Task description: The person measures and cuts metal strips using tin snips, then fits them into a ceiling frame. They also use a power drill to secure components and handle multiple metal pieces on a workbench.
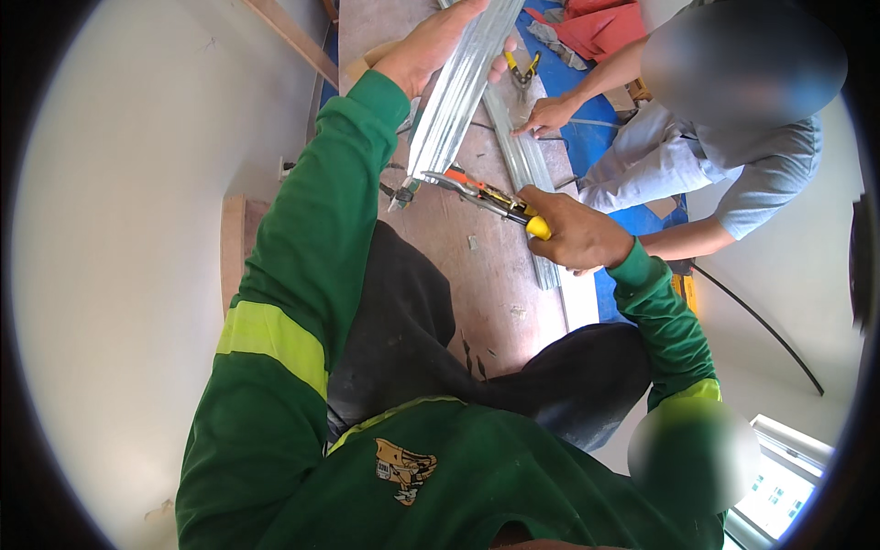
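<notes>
My left hand [423, 53] is wrapped around a long, shiny ribbed metal channel [466, 87], which slants up and away from me. My right hand [584, 231] grips a pair of tin snips [502, 203] by its yellow-ended handles. The snips' jaws are at the near end of the channel; whether they bite into the metal is too small to tell. Beneath that end lies a dark tool with a metal tip [401, 195], partly hidden. A second metal channel [521, 160] lies on the board to the right.
Across on the right, a co-worker's hand [548, 115] reaches to the second channel. Yellow-handled snips [522, 71] lie near it on the wooden board [477, 307]. A blue sheet [612, 218] and red cloth [600, 27] are beyond. A white wall [128, 229] stands left.
</notes>
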Tool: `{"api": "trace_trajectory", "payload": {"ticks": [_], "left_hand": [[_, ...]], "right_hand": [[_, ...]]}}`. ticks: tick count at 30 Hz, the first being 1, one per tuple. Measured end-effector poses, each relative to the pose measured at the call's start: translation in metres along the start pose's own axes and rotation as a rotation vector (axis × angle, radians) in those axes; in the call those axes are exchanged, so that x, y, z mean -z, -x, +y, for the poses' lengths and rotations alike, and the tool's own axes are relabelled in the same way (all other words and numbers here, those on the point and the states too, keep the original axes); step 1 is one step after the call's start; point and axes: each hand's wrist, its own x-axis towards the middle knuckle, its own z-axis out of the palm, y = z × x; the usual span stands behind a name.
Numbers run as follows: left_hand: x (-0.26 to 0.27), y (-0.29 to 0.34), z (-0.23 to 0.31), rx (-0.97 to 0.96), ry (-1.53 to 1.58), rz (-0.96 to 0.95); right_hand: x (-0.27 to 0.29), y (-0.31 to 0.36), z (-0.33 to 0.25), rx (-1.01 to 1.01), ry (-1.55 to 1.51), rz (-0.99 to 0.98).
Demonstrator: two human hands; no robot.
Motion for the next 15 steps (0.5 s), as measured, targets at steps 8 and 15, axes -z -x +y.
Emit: {"api": "trace_trajectory", "payload": {"ticks": [8,15], "left_hand": [[0.004,-0.005,0.005,-0.011,-0.033,0.081],[0.000,-0.012,0.002,0.026,-0.038,0.019]], "right_hand": [[-0.004,-0.005,0.010,0.012,0.085,0.116],[0.009,-0.006,0.004,0.039,-0.048,0.035]]}}
